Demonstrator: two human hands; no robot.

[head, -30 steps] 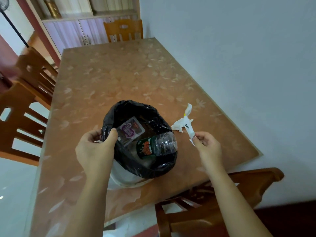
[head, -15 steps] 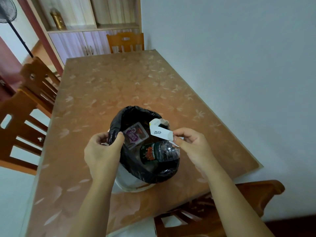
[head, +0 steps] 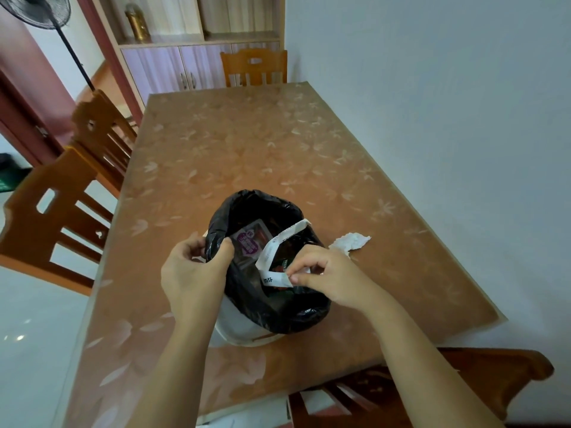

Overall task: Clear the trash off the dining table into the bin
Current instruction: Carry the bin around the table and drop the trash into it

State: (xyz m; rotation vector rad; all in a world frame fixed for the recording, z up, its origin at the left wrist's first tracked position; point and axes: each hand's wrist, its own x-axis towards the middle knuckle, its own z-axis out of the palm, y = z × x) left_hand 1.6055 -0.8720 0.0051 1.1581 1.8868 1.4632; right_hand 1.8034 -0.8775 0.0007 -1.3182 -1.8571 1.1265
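A white bin (head: 244, 330) lined with a black bag (head: 247, 202) stands on the dining table (head: 262, 143) near its front edge. My left hand (head: 194, 273) grips the bag's left rim. Over the bin's mouth, my right hand (head: 327, 276) pinches a white paper strip (head: 278, 245) with printed marks. Inside the bag lie a purple-labelled packet (head: 247, 244) and a bottle with a red label, mostly hidden by the strip and my hand. A crumpled white tissue (head: 350, 242) lies on the table just right of the bin.
Wooden chairs stand at the left (head: 55, 217), at the far end (head: 255, 67) and at the near right corner (head: 463, 384). A pale wall (head: 448, 118) runs along the table's right side. A cabinet (head: 173, 66) and a fan (head: 46, 13) stand behind.
My right hand has carried the paper strip from the table's right side to above the bin's mouth. The crumpled tissue has come off it and stays on the table. My left hand keeps its hold.
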